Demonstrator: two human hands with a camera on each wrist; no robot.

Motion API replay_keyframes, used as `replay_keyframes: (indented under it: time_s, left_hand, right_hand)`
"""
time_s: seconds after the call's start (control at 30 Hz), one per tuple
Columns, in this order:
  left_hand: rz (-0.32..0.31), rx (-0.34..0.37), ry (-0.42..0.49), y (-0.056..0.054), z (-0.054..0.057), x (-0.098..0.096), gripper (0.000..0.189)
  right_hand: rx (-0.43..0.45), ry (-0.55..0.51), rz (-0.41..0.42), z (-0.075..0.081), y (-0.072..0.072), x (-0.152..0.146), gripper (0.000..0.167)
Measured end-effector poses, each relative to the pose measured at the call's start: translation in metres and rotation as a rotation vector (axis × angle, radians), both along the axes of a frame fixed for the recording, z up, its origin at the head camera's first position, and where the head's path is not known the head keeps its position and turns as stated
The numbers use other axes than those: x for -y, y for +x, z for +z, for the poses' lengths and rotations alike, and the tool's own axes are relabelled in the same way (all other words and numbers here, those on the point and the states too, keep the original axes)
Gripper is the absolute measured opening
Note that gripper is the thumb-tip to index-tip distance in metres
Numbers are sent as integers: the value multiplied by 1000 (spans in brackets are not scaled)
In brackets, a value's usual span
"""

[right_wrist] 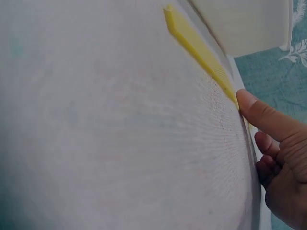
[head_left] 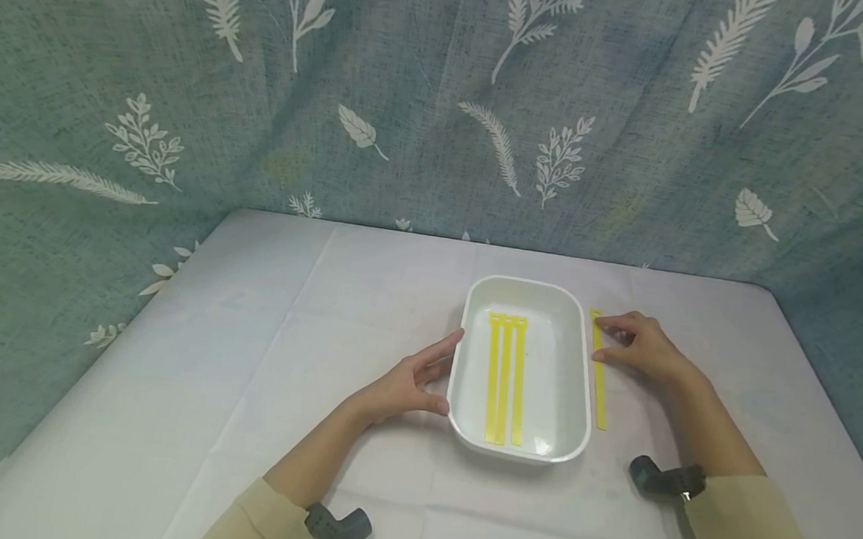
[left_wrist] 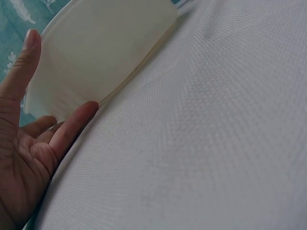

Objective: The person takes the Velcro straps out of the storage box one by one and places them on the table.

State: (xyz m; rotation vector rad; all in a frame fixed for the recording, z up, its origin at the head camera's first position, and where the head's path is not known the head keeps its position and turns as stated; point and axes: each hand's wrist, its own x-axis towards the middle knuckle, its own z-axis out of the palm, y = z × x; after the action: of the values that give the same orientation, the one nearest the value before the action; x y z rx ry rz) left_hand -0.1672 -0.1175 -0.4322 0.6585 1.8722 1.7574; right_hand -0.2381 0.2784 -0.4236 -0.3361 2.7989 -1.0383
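A white tray (head_left: 555,370) with rounded corners sits on the table. Three long yellow strips (head_left: 504,383), each with a wider top end, lie side by side on its floor, left of the middle. My left hand (head_left: 408,385) is at the tray's left side, thumb and fingers spread along the wall; the left wrist view shows fingertips right at the tray's outer wall (left_wrist: 105,48). Beyond the tray's right side another yellow strip (head_left: 600,394) lies lengthwise on the table. My right hand (head_left: 644,347) touches its upper part, thumb and index fingertips apart along it.
White cloth covers the table (head_left: 305,361). A blue-green curtain (head_left: 414,93) with white leaf prints hangs behind it and at both sides. Dark wrist cameras (head_left: 341,529) are worn over beige sleeves (head_left: 751,534).
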Motion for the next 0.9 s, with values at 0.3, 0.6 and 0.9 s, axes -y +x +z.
replay_keyframes:
  time_s: [0.3, 0.6, 0.9]
  left_hand:
    - [-6, -11, 1, 0, 0, 1, 113]
    - [-7, -8, 6, -1, -3, -1, 112]
    - [-11, -14, 20, 0, 0, -1, 113]
  right_hand:
    - [76, -14, -24, 7, 1, 2, 75]
    - [17, -124, 1, 20, 9, 6, 64]
    - [-12, -209, 30, 35, 8, 14, 60]
